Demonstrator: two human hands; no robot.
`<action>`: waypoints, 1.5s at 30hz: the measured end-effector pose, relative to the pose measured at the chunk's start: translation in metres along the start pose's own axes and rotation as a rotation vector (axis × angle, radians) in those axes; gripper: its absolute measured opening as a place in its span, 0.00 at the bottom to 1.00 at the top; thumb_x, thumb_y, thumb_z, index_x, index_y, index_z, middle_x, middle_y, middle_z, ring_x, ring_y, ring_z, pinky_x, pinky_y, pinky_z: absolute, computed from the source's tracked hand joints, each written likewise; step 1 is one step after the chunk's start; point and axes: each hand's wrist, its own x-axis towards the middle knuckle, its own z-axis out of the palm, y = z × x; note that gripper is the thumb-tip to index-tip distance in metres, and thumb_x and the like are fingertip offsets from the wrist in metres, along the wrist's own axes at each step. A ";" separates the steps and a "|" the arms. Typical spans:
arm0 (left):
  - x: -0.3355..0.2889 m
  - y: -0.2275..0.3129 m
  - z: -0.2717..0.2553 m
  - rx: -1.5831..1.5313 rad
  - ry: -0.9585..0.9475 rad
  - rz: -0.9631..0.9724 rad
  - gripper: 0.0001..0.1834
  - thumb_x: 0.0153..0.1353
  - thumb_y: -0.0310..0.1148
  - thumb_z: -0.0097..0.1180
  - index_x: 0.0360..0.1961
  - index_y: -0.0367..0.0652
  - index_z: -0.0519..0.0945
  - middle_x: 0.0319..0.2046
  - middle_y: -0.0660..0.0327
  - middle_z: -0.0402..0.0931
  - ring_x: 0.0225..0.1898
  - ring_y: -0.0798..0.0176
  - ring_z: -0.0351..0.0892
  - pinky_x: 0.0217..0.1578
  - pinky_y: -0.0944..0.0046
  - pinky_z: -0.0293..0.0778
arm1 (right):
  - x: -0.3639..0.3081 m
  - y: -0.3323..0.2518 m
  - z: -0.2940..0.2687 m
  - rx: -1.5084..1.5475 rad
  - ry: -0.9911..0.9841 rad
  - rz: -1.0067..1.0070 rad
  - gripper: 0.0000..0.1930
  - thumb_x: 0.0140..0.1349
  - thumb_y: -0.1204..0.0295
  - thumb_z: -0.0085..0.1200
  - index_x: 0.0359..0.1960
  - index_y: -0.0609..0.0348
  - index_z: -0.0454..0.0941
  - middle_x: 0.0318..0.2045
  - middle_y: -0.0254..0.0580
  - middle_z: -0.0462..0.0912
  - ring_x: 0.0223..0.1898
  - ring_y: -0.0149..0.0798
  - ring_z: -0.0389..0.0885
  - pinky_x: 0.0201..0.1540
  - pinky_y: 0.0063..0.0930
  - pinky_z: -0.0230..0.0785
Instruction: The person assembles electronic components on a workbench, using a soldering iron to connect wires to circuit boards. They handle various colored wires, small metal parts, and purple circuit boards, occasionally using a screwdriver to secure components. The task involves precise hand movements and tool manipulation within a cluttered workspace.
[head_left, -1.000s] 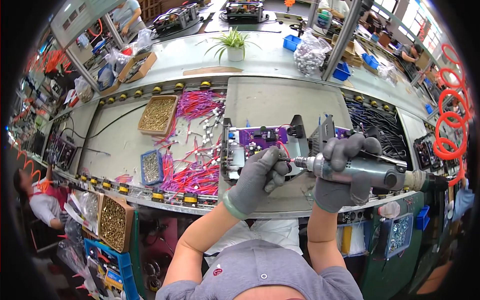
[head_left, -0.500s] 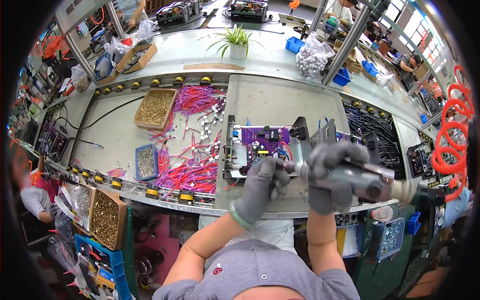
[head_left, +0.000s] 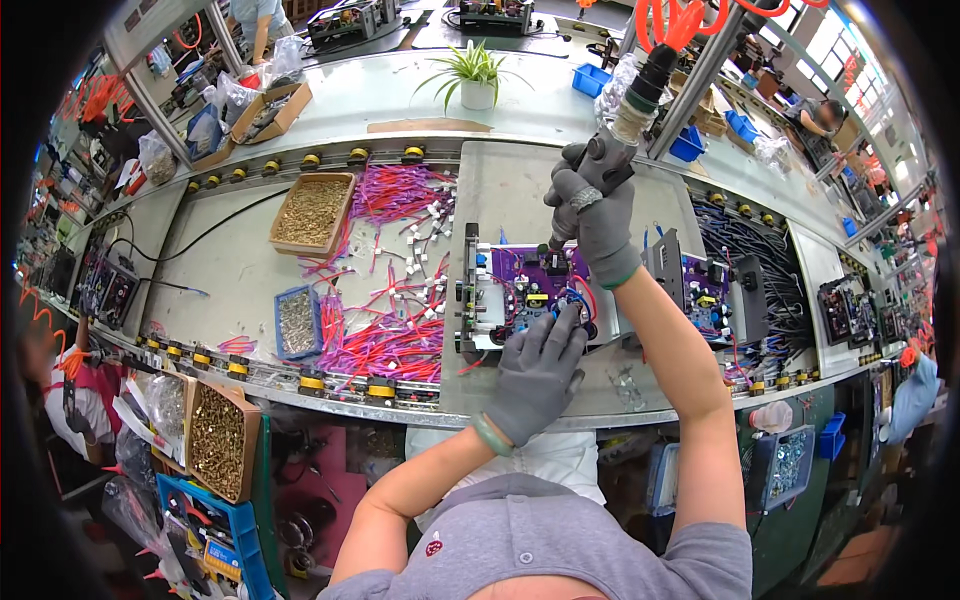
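Observation:
My right hand (head_left: pixel 598 215), in a grey glove, is wrapped round a pneumatic screwdriver (head_left: pixel 612 155). The tool stands upright but tilted, its lower end at the far right part of a purple circuit board (head_left: pixel 508 265); my hand partly hides the tip. That board sits in an open metal chassis (head_left: pixel 468 330) in front of me. On the board's near right part rest the fingers of my left hand (head_left: pixel 542 370), also gloved, stretched out beside some red and blue wires. A second unit (head_left: pixel 708 300) with a purple board stands just right of my right forearm.
Left of the chassis lie red-and-purple wire leads (head_left: pixel 375 345), a box of brass-coloured parts (head_left: pixel 312 213) and a blue bin of small metal parts (head_left: pixel 297 322). Black cables (head_left: pixel 745 255) fill the right side. A potted plant (head_left: pixel 477 85) stands on the far shelf. Other people work nearby.
My right hand has swung the screwdriver from lying sideways near my left hand to upright over the board. My left hand has opened out onto the board. The orange hose now hangs above.

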 end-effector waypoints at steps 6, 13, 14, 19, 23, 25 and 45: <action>0.001 -0.003 0.001 -0.017 0.007 0.009 0.30 0.50 0.43 0.62 0.57 0.50 0.77 0.66 0.60 0.66 0.63 0.56 0.66 0.56 0.53 0.60 | -0.005 0.012 0.006 -0.111 -0.085 -0.129 0.16 0.57 0.78 0.60 0.47 0.63 0.73 0.32 0.38 0.78 0.28 0.29 0.79 0.26 0.24 0.70; 0.002 -0.003 0.000 -0.028 0.038 0.020 0.29 0.50 0.42 0.61 0.56 0.48 0.77 0.65 0.58 0.67 0.62 0.56 0.67 0.56 0.54 0.61 | -0.006 0.014 0.007 -0.140 -0.077 -0.130 0.16 0.57 0.78 0.62 0.47 0.62 0.74 0.32 0.36 0.78 0.28 0.29 0.78 0.29 0.22 0.70; 0.002 -0.003 0.000 -0.036 0.038 0.016 0.29 0.50 0.42 0.61 0.56 0.48 0.77 0.65 0.57 0.67 0.62 0.56 0.67 0.56 0.54 0.61 | -0.007 0.013 0.007 -0.128 -0.068 -0.132 0.16 0.57 0.78 0.62 0.47 0.62 0.74 0.32 0.37 0.78 0.28 0.29 0.78 0.29 0.22 0.70; 0.002 -0.001 -0.001 -0.042 0.027 0.005 0.30 0.49 0.42 0.62 0.56 0.48 0.77 0.66 0.56 0.66 0.62 0.55 0.66 0.57 0.52 0.61 | -0.008 0.013 0.003 -0.084 -0.071 -0.118 0.16 0.57 0.78 0.62 0.47 0.62 0.74 0.32 0.37 0.78 0.28 0.28 0.78 0.29 0.22 0.71; 0.001 0.001 -0.002 -0.050 0.024 -0.006 0.31 0.48 0.41 0.64 0.56 0.48 0.77 0.67 0.55 0.65 0.63 0.53 0.65 0.58 0.51 0.61 | -0.003 0.023 0.005 -0.126 -0.097 -0.138 0.17 0.57 0.79 0.62 0.48 0.62 0.73 0.32 0.37 0.78 0.25 0.27 0.76 0.26 0.21 0.69; 0.001 0.001 -0.003 -0.062 0.023 -0.004 0.31 0.48 0.40 0.64 0.56 0.48 0.77 0.67 0.55 0.65 0.63 0.53 0.65 0.58 0.50 0.60 | 0.001 0.028 0.008 -0.139 -0.110 -0.237 0.17 0.58 0.79 0.62 0.48 0.62 0.73 0.32 0.37 0.78 0.24 0.27 0.76 0.22 0.20 0.67; -0.021 -0.009 -0.020 -0.325 0.165 0.119 0.23 0.46 0.30 0.62 0.47 0.44 0.80 0.57 0.51 0.75 0.55 0.49 0.76 0.53 0.50 0.70 | -0.110 -0.109 -0.093 0.385 -0.379 -0.124 0.22 0.68 0.59 0.55 0.58 0.58 0.70 0.45 0.49 0.77 0.39 0.43 0.82 0.31 0.31 0.78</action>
